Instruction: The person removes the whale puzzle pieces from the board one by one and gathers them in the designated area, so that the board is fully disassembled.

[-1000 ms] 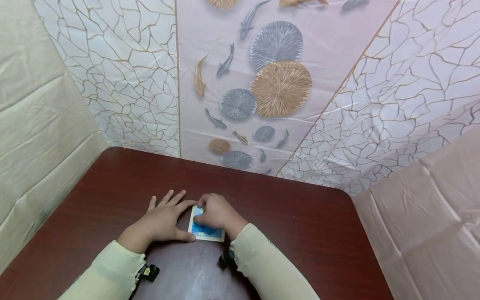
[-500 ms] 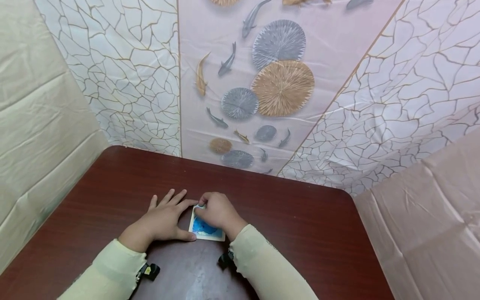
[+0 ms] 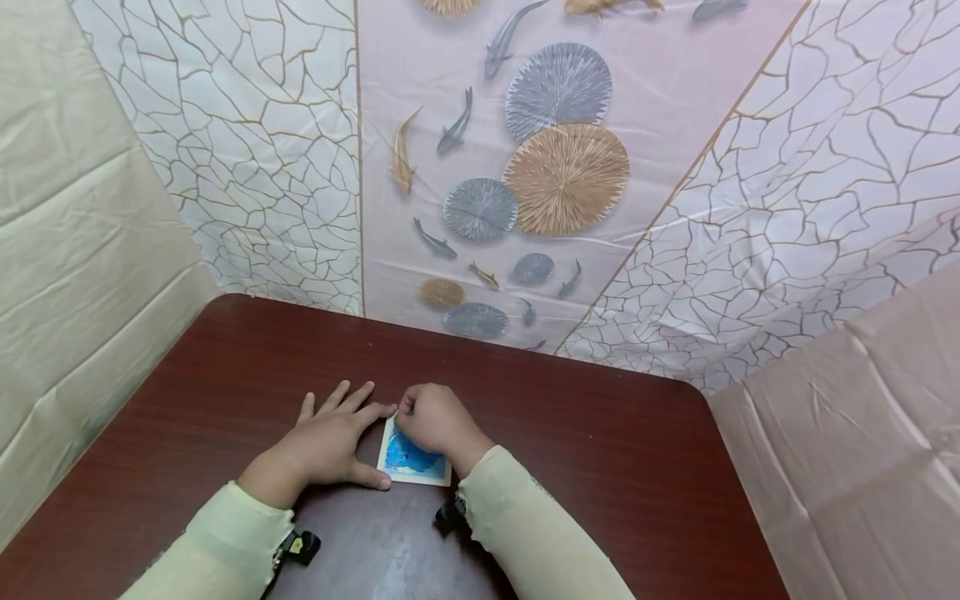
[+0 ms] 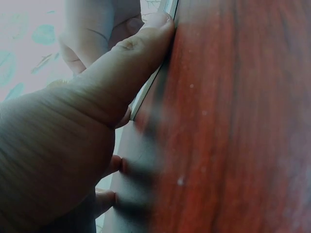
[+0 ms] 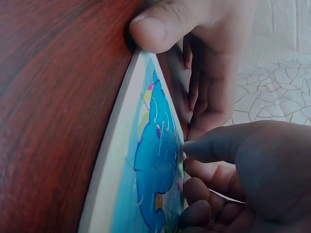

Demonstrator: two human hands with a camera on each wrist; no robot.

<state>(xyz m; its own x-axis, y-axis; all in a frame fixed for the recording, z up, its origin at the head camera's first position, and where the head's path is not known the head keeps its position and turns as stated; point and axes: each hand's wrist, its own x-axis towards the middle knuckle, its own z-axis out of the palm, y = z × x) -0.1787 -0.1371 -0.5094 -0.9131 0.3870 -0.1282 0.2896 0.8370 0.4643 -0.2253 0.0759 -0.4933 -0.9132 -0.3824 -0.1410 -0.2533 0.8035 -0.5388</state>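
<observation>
A small framed jigsaw puzzle (image 3: 416, 458) with a blue sea-animal picture lies flat on the table; its pieces and pale frame show in the right wrist view. My left hand (image 3: 322, 446) spreads over the table at its left side, thumb on the near-left corner and index finger at the far-left corner. The left wrist view shows that thumb (image 4: 141, 46) on the frame's edge. My right hand (image 3: 438, 421) covers the puzzle's far-right part, its fingers curled at the far edge. Its thumb (image 5: 209, 145) touches that edge; whether a loose piece is pinched there is hidden.
The dark red-brown wooden table (image 3: 600, 467) extends around both hands. Behind it hangs a patterned cloth (image 3: 480, 167) with fish and round leaf prints. Beige cloth walls (image 3: 90, 250) stand at both sides.
My right thumb has drawn back from the puzzle's middle toward the curled fingers at its far edge, showing more of the blue picture. My left hand stays in place.
</observation>
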